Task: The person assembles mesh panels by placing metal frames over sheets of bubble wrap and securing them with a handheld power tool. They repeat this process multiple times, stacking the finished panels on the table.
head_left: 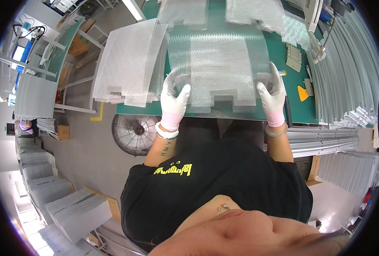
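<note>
Metal mesh, silver and see-through, is what both hands hold: one notched mesh sheet (218, 64) is lifted a little above the green table mat (279, 55), and it spans the gap between the two hands. The left hand (173, 99), in a white glove with a pink cuff, grasps the left edge of the sheet; its thumb lies on top of the mesh and the other fingers go under it, so I cannot see them fully. The right hand (272, 96), gloved the same way, grips the right edge, with the fingers pointing up along the side of the sheet. Both hands are closed on the mesh, not relaxed.

Just beyond the fingertips, further up the mat, lie more mesh pieces (253, 13). To the outer side of the left fingers a stack of mesh sheets (127, 64) hangs over the table edge. Below the left wrist, on the floor, stands a round wire fan (135, 133). Near the right fingers, on the outer side, an orange scraper (302, 93) rests on the mat, and small beige parts (294, 57) lie a bit beyond it. Past these, long grey metal profiles (347, 81) are stacked. Far to the left, more stacks of sheets (76, 209) stand on the floor.
</note>
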A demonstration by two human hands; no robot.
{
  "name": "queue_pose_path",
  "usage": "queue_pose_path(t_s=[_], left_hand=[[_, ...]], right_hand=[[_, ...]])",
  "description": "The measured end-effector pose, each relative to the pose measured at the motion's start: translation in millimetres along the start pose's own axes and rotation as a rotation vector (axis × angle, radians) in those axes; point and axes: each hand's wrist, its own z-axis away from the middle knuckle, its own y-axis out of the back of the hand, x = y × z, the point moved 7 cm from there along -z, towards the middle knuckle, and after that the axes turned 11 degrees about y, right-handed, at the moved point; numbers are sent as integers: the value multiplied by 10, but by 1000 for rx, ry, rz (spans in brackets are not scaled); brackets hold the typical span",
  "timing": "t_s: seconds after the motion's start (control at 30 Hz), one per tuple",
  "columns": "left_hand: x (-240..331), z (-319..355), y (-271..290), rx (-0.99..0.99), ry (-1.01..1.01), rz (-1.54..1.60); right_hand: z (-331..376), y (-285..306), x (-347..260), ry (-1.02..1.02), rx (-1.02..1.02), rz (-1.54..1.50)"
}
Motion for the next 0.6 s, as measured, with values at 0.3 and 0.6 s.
queue_pose_path(t_s=[0.3,0.6], left_hand=[[670,191,583,112,-177,338],[1573,-445,2176,553,-190,-485]], right_hand=[[340,-13,687,-81,-248,314],[720,-352,466,22,-475,990]])
